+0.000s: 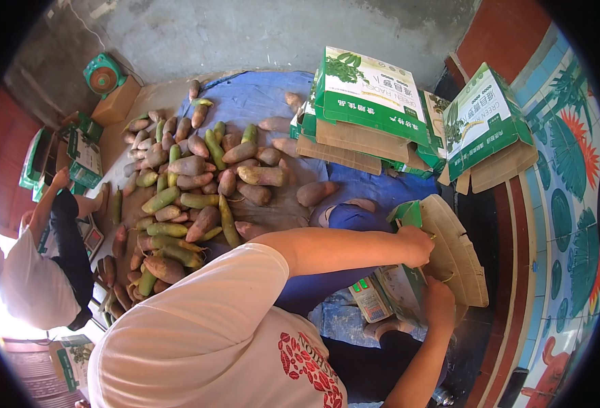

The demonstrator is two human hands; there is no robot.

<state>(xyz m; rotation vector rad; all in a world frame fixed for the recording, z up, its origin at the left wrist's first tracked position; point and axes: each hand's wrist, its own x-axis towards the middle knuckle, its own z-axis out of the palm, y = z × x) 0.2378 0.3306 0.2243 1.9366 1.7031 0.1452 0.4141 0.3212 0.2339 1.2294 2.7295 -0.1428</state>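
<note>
An opened carton (453,251) with bare brown cardboard flaps and a green corner stands before me, over a digital scale (370,299) with lit green displays. At its upper side my left hand (415,246) is closed on the carton's edge. My right hand (439,304) grips the lower side of the same carton, fingers curled and partly hidden. A thin yellowish cord end (449,277) shows near the right hand. Whatever is inside the carton is out of sight.
A large heap of radishes (191,170), green and purplish, lies on a blue tarp (266,88). Green-and-white printed cartons (371,95) are stacked ahead. Another carton (487,126) stands beside a tiled wall (558,204). A co-worker (35,272) handles a carton at far left.
</note>
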